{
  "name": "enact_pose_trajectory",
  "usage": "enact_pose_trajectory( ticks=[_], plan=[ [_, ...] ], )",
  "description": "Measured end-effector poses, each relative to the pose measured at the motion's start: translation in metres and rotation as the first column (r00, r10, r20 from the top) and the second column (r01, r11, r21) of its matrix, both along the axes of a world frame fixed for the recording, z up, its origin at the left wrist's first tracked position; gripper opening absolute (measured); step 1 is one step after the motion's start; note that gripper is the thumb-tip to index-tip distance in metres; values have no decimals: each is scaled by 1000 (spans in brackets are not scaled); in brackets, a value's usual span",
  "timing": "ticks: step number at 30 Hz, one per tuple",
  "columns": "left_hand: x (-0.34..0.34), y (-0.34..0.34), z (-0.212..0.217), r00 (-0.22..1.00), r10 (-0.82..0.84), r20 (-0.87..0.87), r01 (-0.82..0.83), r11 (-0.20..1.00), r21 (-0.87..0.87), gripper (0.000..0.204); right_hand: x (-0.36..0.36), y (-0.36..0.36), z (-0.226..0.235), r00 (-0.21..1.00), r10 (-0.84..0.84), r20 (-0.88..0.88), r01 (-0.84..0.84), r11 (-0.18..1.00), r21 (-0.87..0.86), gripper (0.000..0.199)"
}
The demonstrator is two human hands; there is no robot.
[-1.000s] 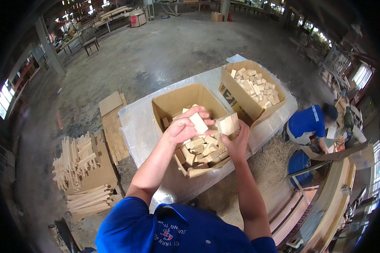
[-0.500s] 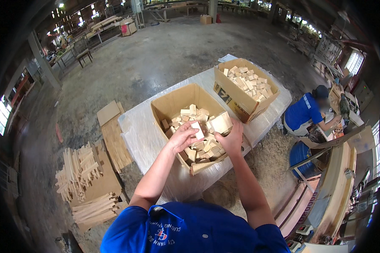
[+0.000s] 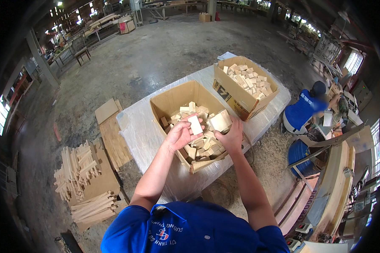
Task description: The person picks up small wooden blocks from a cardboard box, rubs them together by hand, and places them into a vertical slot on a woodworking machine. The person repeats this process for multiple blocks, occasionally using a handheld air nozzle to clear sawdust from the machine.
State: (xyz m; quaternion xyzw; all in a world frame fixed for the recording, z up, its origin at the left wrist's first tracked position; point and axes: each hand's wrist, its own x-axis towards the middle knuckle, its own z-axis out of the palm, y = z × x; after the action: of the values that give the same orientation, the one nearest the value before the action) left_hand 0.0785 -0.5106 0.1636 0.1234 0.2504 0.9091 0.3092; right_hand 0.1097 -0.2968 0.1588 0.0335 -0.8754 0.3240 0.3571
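My left hand (image 3: 180, 135) holds a small pale wooden block (image 3: 195, 125) above an open cardboard box (image 3: 169, 101). My right hand (image 3: 231, 137) grips a larger square wooden block (image 3: 220, 121) beside it. Both hands hover over the near half of the box, which is filled with several loose wooden blocks (image 3: 207, 147). The box stands on a table wrapped in clear plastic sheet (image 3: 139, 133).
A second cardboard box (image 3: 240, 99) full of wooden blocks stands at the table's far right. Stacks of wooden slats (image 3: 78, 166) lie on cardboard on the floor at left. A person in a blue shirt (image 3: 302, 111) crouches at right beside a blue barrel (image 3: 299, 154) and a wooden bench.
Both hands have stayed over the box with their blocks, drifting slightly lower and nearer. The view has tilted a little.
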Motion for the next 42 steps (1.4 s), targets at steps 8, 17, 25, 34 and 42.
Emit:
enact_pose_trajectory(
  ticks=[8, 17, 25, 34, 42],
  plan=[
    [4, 8, -16, 997, 41, -62, -44, 997, -57, 51, 4, 10, -12, 995, 32, 95, -32, 999, 8, 71],
    [7, 9, -12, 998, 44, -48, -45, 998, -32, 52, 3, 9, -13, 998, 9, 66, -12, 999, 39, 67],
    [-3, 16, -14, 992, 90, -88, -105, 977, -183, 46, -4, 8, -21, 998, -11, 68, 7, 998, 55, 69],
    [-8, 23, -29, 973, 117, -198, -209, 811, -547, 27, 0, 1, -19, 993, 7, 115, -9, 1000, 18, 71],
    [-17, 48, -33, 922, 106, -372, -358, 597, -718, 47, 1, 10, -17, 998, 12, 63, -12, 1000, 0, 72]
  ],
)
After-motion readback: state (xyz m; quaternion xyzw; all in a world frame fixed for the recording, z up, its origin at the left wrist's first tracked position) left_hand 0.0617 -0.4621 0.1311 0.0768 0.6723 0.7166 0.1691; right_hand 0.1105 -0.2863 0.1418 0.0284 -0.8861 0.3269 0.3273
